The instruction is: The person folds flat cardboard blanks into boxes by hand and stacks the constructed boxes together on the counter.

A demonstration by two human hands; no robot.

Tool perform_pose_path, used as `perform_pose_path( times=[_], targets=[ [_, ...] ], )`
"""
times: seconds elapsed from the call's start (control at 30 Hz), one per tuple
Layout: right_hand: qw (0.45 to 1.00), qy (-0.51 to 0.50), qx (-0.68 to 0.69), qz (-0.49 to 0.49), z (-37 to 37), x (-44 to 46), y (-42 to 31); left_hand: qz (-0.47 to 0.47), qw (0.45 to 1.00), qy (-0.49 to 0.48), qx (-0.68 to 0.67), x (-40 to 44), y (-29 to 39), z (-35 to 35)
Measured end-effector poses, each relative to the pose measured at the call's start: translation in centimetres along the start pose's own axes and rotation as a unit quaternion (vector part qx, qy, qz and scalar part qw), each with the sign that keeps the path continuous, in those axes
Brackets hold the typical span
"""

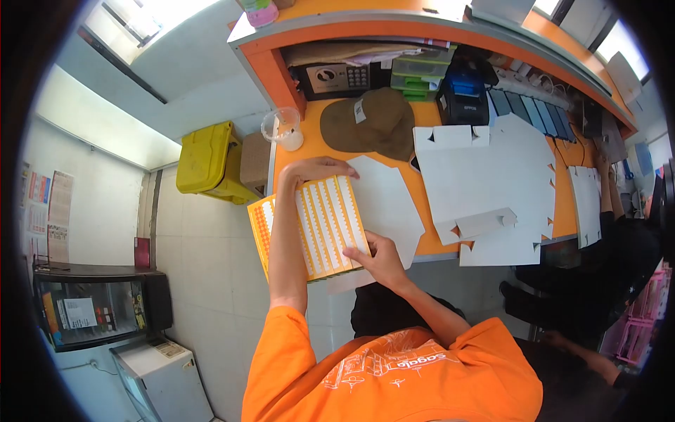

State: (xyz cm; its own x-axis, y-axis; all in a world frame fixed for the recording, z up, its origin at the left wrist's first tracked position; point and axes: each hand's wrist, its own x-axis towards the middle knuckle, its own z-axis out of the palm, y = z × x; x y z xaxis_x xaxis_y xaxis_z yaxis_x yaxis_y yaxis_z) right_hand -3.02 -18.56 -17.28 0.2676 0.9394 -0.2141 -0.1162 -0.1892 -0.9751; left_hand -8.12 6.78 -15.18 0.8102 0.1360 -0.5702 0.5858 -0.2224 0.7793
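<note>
A stack of yellow-orange printed sheets (325,228) with white wavy-edged strips is held tilted in front of me, at the near edge of the orange desk. My left hand (320,169) curls over the far edge of the stack, its forearm crossing over the sheets. On the near right corner, my right hand (383,261) grips the stack with the thumb on top and fingers beneath. A white die-cut cardboard piece (383,200) lies on the desk just beyond, partly hidden by the sheets and my hand.
Large white cardboard blanks (485,179) cover the desk's right part. A brown cap (369,123), a clear plastic cup (288,133) and a black printer (463,102) stand behind. A yellow bin (207,158) is left of the desk. Another person (598,264) sits at right.
</note>
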Motion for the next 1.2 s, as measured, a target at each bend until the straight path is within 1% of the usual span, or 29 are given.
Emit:
perform_pose_path(
  times=[0.03, 0.13, 0.23, 0.4, 0.5, 0.53, 0.63, 0.73, 0.83, 0.93, 1.0, 1.03, 1.07, 1.1, 1.17, 1.2],
  targets=[
    [1.0, -0.013, 0.0, -0.003, -0.3, -0.1, 0.0, -0.008, 1.0, -0.014, -0.001, -0.4, 0.5, -0.2],
    [0.997, -0.042, 0.054, -0.018, -1.6, -1.4, -0.6, 0.042, 0.999, -0.013, 0.02, 0.8, -1.3, -0.5],
    [0.997, -0.06, -0.035, -0.036, -2.6, -2.5, -0.9, 0.027, 0.998, 0.019, 0.051, 0.3, -0.7, -0.2],
    [0.994, -0.006, -0.071, -0.08, -1.6, -3.2, -1.2, 0.041, 0.996, 0.014, 0.072, 0.6, -1.1, -0.4],
    [0.996, 0.01, -0.06, -0.072, -1.4, -3.3, -1.4, 0.0, 0.999, 0.012, 0.047, 0.2, -0.6, -0.2],
    [0.995, 0.016, -0.067, -0.067, -1.4, -3.3, -1.4, 0.014, 0.999, 0.01, 0.05, 0.3, -0.7, -0.3],
    [0.995, 0.022, -0.067, -0.068, -1.3, -3.4, -1.4, 0.004, 0.998, 0.015, 0.064, 0.2, -0.4, -0.3],
    [0.99, 0.032, -0.089, -0.101, -1.2, -3.5, -1.0, 0.012, 0.998, 0.011, 0.058, 0.4, -0.9, -0.4],
    [0.991, 0.022, -0.086, -0.096, -1.4, -3.6, -1.6, 0.027, 0.998, 0.002, 0.059, 0.6, -1.2, -0.5],
    [0.99, -0.028, -0.111, -0.087, -2.9, -3.7, -2.3, 0.01, 0.999, 0.014, 0.05, 0.8, -1.4, -0.4],
    [0.979, 0.048, -0.179, -0.091, -5.2, -3.5, -2.7, -0.022, 0.999, 0.013, 0.023, 0.8, -1.5, -0.5],
    [0.969, 0.088, -0.212, -0.092, -6.5, -3.7, -2.8, -0.037, 0.999, 0.012, 0.011, 1.0, -1.4, -0.5],
    [0.934, 0.163, -0.296, -0.116, -8.0, -3.6, -2.4, -0.033, 0.999, 0.014, 0.004, 1.2, -1.4, -0.5],
    [0.886, 0.236, -0.374, -0.137, -9.6, -3.5, -1.7, -0.031, 0.999, 0.015, -0.002, 1.4, -1.6, -0.3],
    [0.804, 0.295, -0.501, -0.128, -12.6, -4.0, 1.1, -0.021, 1.0, 0.02, 0.004, 1.3, -1.8, -0.6],
    [0.754, 0.324, -0.559, -0.121, -13.6, -4.0, 2.5, -0.011, 1.0, 0.023, 0.011, 1.2, -2.0, -0.6]
  ],
)
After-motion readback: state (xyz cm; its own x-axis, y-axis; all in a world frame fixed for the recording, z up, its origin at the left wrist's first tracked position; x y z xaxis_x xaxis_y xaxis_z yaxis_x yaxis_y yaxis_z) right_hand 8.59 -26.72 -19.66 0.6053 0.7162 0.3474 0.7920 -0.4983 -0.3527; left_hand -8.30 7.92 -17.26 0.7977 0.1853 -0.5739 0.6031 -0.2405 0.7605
